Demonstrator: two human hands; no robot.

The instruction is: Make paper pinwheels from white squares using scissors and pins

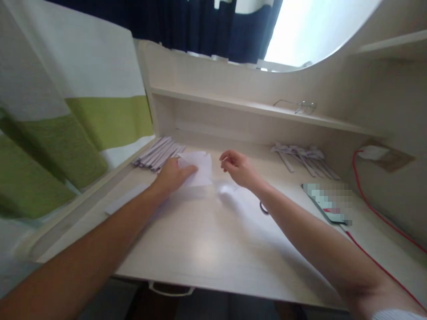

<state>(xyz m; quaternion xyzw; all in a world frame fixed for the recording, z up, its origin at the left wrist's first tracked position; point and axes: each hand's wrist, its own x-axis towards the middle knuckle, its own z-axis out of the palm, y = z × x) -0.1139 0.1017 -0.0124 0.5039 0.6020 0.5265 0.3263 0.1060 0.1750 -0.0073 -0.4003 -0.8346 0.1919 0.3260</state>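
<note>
My left hand [175, 174] grips a small white sheet of paper [202, 171], thumb on top, above the left middle of the desk. To its right, apart from the sheet's edge, my right hand [237, 168] is raised with fingers curled together; whatever they pinch, if anything, is too small to make out. A pile of narrow paper strips [160, 153] lies just beyond my left hand. Below my right hand, more white paper [247, 202] rests on the desk, slightly blurred. A dark ring [263, 209], perhaps a scissors handle, is partly hidden by my right forearm.
More paper strips [303, 158] with bunched ends lie at the back right of the desk [187, 249]. A phone [325, 204] sits at the right, near a red cable [373, 204]. Glasses [303, 106] rest on the shelf [233, 104]. A curtain [113, 120] hangs at the left.
</note>
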